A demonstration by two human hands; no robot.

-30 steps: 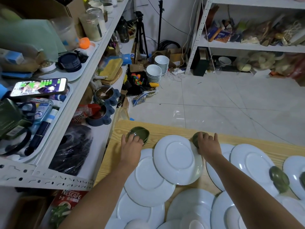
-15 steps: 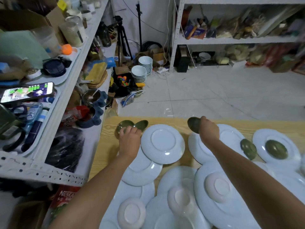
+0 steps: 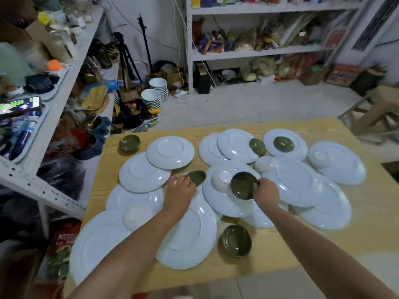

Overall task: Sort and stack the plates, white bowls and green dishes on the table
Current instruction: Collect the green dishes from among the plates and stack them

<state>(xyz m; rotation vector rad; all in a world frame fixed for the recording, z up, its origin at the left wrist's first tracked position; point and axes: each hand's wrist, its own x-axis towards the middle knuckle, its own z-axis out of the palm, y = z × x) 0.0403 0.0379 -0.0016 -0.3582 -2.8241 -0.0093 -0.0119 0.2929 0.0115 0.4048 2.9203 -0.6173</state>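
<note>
Several white plates [image 3: 170, 152] lie upside down and overlapping across the wooden table [image 3: 367, 212]. Upturned white bowls [image 3: 265, 164] sit among them. My right hand [image 3: 266, 194] holds a green dish [image 3: 243, 185] by its rim, tilted above the plates at the middle. My left hand [image 3: 180, 194] grips a second green dish [image 3: 196, 176] low over the plates. One green dish [image 3: 129, 143] stands alone at the table's far left corner, another [image 3: 236, 240] near the front edge. Two more green dishes [image 3: 283, 144] rest on plates at the back.
A metal shelf rack [image 3: 54, 130] crowded with clutter runs along the table's left side. Stacked white bowls [image 3: 151, 99] stand on the floor beyond, by a tripod. Another shelf unit [image 3: 259, 52] lines the back wall. A wooden stool [image 3: 375, 113] stands at the right.
Both hands have pulled back from the table's far edge toward the middle, each carrying a green dish. One green dish stays at the far left corner. The camera now looks further right.
</note>
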